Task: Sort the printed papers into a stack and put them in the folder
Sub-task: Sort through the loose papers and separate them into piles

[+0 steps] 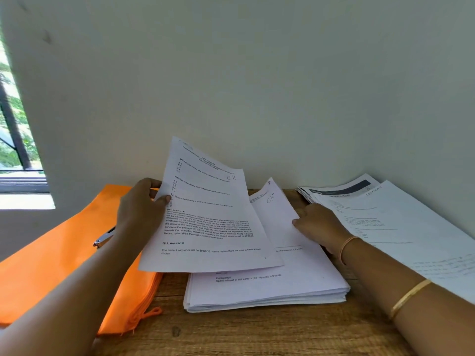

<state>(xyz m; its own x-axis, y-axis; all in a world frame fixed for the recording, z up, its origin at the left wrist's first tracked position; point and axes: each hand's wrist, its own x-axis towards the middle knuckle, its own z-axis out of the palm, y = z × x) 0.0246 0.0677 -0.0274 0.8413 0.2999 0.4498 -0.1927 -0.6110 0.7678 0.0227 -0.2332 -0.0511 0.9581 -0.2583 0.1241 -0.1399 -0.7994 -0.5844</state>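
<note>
My left hand (140, 209) pinches the left edge of a printed sheet marked "C11" (210, 214), held tilted up above the desk. Beneath it lies a thick stack of printed papers (267, 289). The stack's top sheet, marked "C10" (276, 214), is lifted at its right edge, where my right hand (318, 227) grips it between thumb and fingers. An orange folder (51, 265) lies flat at the left, partly under my left arm. A second spread of printed papers (401, 227) lies at the right along the wall.
A stapler (104, 238) rests on the orange folder beside my left wrist. The wooden desk (257, 332) meets a pale wall at the back. A window (15, 140) opens at far left.
</note>
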